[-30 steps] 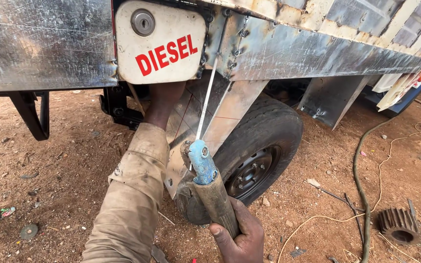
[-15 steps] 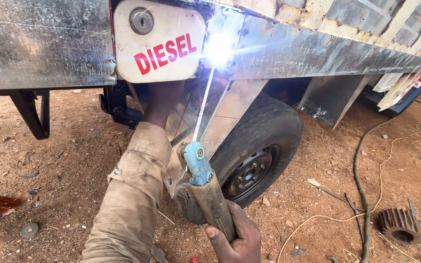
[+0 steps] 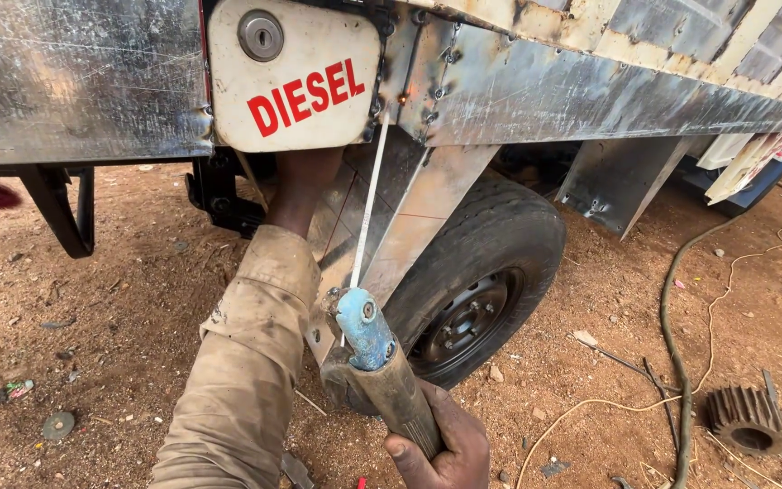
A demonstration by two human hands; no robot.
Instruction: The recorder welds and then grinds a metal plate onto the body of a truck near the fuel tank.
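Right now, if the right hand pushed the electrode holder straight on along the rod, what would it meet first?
The right hand aims the white rod up at the metal seam beside the fuel cap cover. The rod tip would likely meet that seam first; it looks nearly touching, though depth is unclear.

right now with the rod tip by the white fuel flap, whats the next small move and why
Probably nudge the thin white welding rod tip back onto the metal seam beside the white fuel flap: no arc shows, the right hand grips the blue-headed electrode holder, and the left hand braces underneath.
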